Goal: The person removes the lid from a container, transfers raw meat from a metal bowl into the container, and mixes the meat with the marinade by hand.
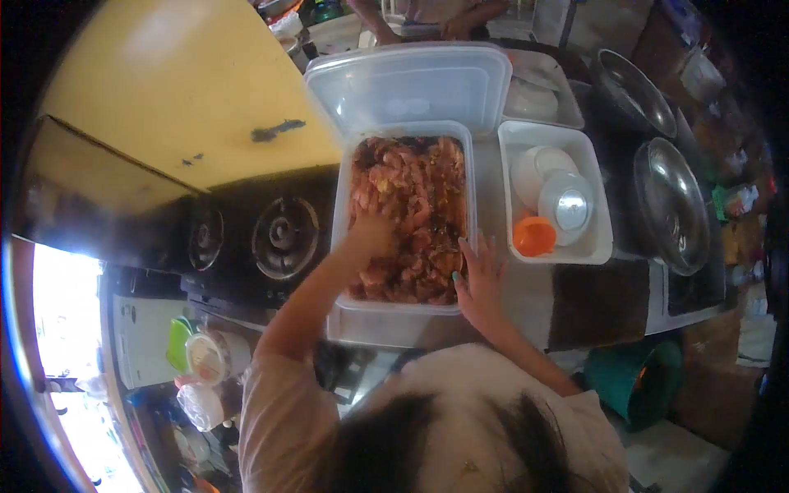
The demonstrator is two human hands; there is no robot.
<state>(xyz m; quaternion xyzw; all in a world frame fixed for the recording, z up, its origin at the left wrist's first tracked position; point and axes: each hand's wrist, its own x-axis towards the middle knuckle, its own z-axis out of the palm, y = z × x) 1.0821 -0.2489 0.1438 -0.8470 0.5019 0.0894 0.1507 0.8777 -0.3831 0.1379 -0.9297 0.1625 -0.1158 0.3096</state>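
A clear plastic container (471, 172) full of raw, dark-marinated meat pieces (415, 185) stands on the counter in front of me. My left hand (374, 236) is down in the meat at the left side, its fingers hidden among the pieces. At the container's right wall, near the front corner, my right hand (483, 283) rests with fingers stretched out and apart, touching the rim. Behind the container a translucent lid (411, 82) is tilted up.
A white tray (604, 222) at the right holds bowls (567, 205) and an orange cup (534, 237). Metal pans (670, 205) lie farther right. A stove burner (283, 237) is at the left. Another person's arm (468, 20) shows at the back.
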